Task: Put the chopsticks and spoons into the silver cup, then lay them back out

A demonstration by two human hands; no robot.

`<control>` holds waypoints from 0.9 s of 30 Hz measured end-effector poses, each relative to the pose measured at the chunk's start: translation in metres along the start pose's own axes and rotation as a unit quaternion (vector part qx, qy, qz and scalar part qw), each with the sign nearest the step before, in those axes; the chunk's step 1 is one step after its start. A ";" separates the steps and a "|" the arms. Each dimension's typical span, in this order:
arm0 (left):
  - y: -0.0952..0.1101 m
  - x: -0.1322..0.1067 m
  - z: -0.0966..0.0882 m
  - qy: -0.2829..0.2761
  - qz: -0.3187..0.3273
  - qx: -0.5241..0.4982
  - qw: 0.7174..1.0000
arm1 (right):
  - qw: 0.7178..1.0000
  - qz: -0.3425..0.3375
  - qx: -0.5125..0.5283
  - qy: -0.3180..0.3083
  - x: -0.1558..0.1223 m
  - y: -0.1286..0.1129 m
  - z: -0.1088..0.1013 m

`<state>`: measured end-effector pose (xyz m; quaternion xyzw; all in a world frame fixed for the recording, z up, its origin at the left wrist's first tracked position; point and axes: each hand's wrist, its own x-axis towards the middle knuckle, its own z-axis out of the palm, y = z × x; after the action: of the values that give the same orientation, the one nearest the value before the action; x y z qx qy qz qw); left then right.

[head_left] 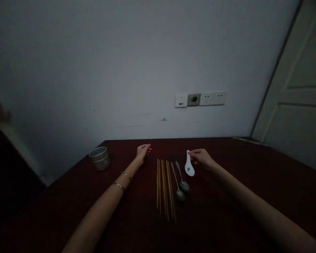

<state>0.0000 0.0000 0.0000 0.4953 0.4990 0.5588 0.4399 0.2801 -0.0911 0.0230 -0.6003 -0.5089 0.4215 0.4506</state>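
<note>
My right hand [201,156] pinches the handle top of a white soup spoon [189,170], whose bowl points toward me and bears a small blue mark. Two metal spoons [181,195] lie side by side just left of it, bowls nearest me. Further left, several wooden chopsticks [164,186] are laid out in a row lengthwise. My left hand [143,153] is beyond the chopsticks' left side, its fingers curled in with nothing seen in them. Bracelets circle that wrist.
A grey-green cup [100,158] stands near the left edge of the dark red table [213,218]. Behind the table is a pale wall with sockets [213,98]. A panelled door [297,102] is at the right.
</note>
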 end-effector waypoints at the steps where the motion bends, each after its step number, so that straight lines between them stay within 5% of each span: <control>1: -0.004 0.001 -0.005 0.011 -0.001 0.003 1.000 | 1.000 0.009 -0.005 -0.002 0.000 0.002 0.000; 6: -0.020 0.007 -0.021 0.025 0.004 0.012 1.000 | 0.999 0.041 -0.020 -0.009 0.003 0.007 0.002; 27: -0.032 0.004 -0.019 -0.026 0.084 0.083 0.993 | 0.993 0.090 -0.053 -0.052 0.020 0.026 0.001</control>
<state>-0.0198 0.0048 -0.0315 0.5846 0.4888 0.5372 0.3616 0.2876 -0.0731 -0.0033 -0.6440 -0.4968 0.4637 0.3513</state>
